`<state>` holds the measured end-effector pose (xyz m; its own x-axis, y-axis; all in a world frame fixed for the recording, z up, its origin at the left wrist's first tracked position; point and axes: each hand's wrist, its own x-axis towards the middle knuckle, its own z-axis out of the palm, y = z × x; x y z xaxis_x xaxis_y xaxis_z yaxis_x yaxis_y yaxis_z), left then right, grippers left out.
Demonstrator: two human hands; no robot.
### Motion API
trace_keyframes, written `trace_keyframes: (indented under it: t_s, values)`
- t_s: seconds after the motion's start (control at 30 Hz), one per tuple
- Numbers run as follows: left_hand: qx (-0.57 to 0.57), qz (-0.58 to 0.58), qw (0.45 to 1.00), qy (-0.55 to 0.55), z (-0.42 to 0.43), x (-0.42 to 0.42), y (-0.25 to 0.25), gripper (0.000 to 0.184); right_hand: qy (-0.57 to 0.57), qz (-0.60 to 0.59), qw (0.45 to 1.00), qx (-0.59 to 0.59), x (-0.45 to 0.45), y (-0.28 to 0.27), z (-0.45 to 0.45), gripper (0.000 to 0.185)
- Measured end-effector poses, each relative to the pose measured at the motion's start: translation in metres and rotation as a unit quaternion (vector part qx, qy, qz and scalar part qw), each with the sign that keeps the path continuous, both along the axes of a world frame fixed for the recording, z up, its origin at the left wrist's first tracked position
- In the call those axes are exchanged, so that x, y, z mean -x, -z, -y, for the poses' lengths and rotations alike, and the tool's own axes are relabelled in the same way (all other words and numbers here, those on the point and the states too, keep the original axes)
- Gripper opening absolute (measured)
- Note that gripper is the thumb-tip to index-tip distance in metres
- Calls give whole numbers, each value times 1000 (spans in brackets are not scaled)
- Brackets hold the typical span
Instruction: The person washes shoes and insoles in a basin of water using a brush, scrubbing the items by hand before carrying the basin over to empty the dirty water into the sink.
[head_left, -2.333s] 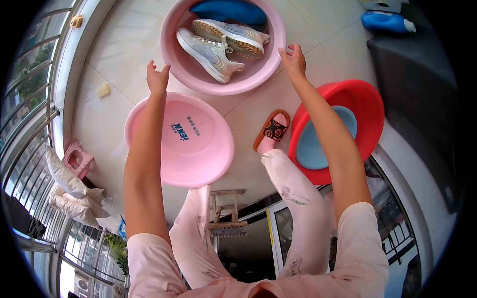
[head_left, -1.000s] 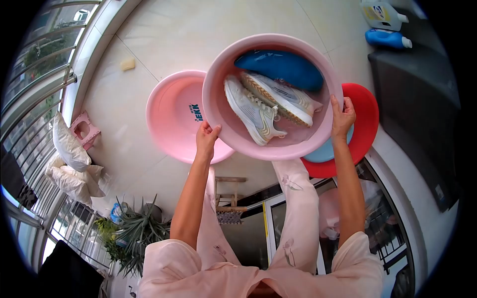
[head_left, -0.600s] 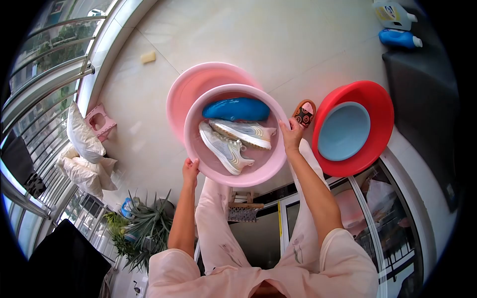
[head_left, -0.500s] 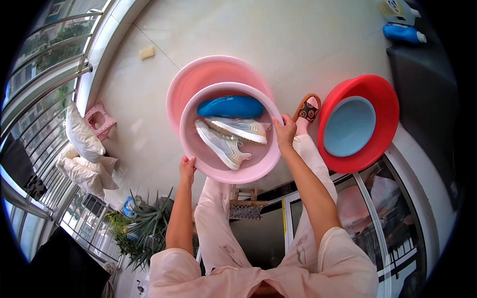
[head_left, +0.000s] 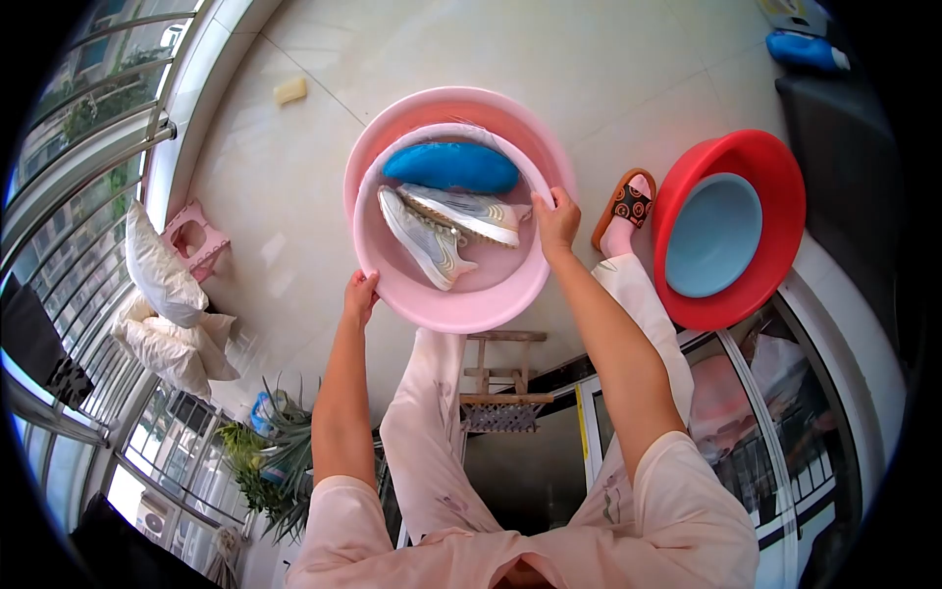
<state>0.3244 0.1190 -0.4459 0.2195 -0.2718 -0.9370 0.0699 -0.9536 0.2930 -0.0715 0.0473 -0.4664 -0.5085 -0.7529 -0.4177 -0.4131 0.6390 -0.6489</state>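
Observation:
A pink basin (head_left: pixel 461 309) is held between my two hands, overlapping a second pink basin (head_left: pixel 461 103) that shows behind its far rim. My left hand (head_left: pixel 361 297) grips the near left rim. On the right rim, my right hand (head_left: pixel 557 222) has its fingers closed. Inside the held basin lie two wet-looking grey and white shoes, one (head_left: pixel 422 240) at the left and the other (head_left: pixel 471 214) on its side. A blue item (head_left: pixel 451 167) rests against the far wall. How far the held basin sits inside the other cannot be made out.
At the right, a red basin (head_left: pixel 785 211) holds a light blue basin (head_left: pixel 713 236), close to my slippered foot (head_left: pixel 628 206). A low wooden stool (head_left: pixel 502 398) stands between my legs. A yellow block (head_left: pixel 290 91), a pink stool (head_left: pixel 196 240) and plants (head_left: pixel 285 466) are on the left.
The basin with the shoes has come from farther out on the floor, been taken in both hands, and moved left over the other pink basin.

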Motion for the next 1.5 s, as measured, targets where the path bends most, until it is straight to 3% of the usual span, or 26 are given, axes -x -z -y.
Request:
trace_keyframes:
  t_s: [0.33, 0.57, 0.73, 0.93, 1.1, 1.2, 1.27, 1.4, 1.5]
  values:
    - [-67, -32, 996, 46, 27, 0, 29, 27, -11, -66, 994, -85, 12, 21, -2, 23]
    - [-124, -2, 989, 80, 40, -5, 23, 30, -46, -91, 987, -124, 13, 39, -10, 24]
    - [-120, 8, 993, -5, 45, 1, 3, 40, -119, -67, 950, -280, 15, 18, -6, 24]
    - [-121, 22, 992, -30, 55, -21, 17, 40, -146, -22, 954, -260, 19, 12, -14, 25]
    - [-99, 5, 990, -96, 84, -2, -20, 39, -247, -8, 913, -325, 24, 22, -30, 23]
    - [-70, 34, 990, -122, 99, 22, -61, 28, -373, 21, 869, -323, 31, 27, -34, 20]
    - [-43, 45, 991, -117, 109, 39, -87, 21, -420, 73, 809, -406, 33, 19, -25, 18]
    - [36, 33, 996, -77, 111, 59, -124, 27, -514, 143, 669, -518, 47, -4, -21, 13]
    - [154, 87, 984, 3, 128, 126, -185, 27, -255, 474, 580, -611, 65, 73, -83, 15]
